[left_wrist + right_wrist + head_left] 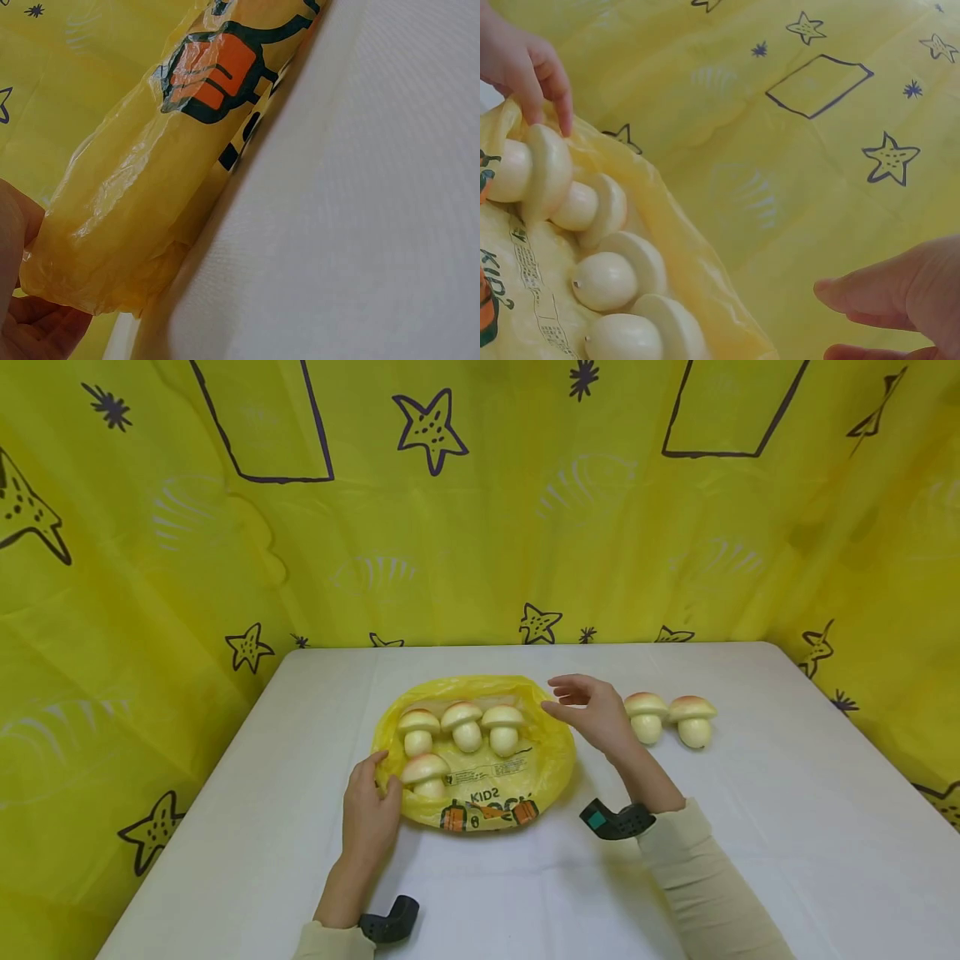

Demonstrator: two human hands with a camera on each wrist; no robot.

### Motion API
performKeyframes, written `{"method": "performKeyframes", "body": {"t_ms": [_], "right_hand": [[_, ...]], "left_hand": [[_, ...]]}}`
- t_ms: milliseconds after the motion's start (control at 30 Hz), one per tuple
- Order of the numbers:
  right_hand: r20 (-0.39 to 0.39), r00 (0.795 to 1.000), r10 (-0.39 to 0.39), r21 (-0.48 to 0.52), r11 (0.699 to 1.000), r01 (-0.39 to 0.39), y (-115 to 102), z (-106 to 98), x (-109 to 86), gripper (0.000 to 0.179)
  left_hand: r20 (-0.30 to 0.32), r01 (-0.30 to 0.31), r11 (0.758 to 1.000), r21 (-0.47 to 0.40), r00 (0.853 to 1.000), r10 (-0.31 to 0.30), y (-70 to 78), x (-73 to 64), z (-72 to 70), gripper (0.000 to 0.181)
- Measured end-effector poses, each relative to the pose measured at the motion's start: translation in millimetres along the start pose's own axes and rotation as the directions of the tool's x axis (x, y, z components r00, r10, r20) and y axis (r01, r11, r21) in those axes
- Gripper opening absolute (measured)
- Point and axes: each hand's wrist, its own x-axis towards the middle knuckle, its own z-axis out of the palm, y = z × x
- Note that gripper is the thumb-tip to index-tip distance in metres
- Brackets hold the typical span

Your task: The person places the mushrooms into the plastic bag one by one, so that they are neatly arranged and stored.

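A yellow plastic bag (551, 768) lies with its mouth spread wide, dark print reading "KIDS" on its near side. Several toy mushrooms (463, 727) with cream stems and pale, reddish-topped caps rest inside it. My left hand (367, 810) pinches the bag's left rim, thumb inside and fingers along the outer side. Beside the far right rim, my right hand (596, 714) hovers with loosely bent fingers, holding nothing. Two more toy mushrooms (693, 722) stand on the table just right of that hand.
A white-covered table (495, 893) carries everything. Behind it and at both sides hangs a yellow curtain (480, 543) with starfish drawings. Each wrist wears a black camera band (617, 820).
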Motion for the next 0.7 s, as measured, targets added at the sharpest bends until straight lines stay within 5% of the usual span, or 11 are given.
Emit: {"method": "performKeyframes", "body": {"t_ms": [700], "right_hand": [[-0.060,0.997,0.053,-0.085,0.995,-0.058,9.1,-37.5,1.7,0.042]], "left_hand": [[0.016,0.025,1.000,-0.002,1.000,-0.025,0.0,0.8,-1.3,0.037]]}}
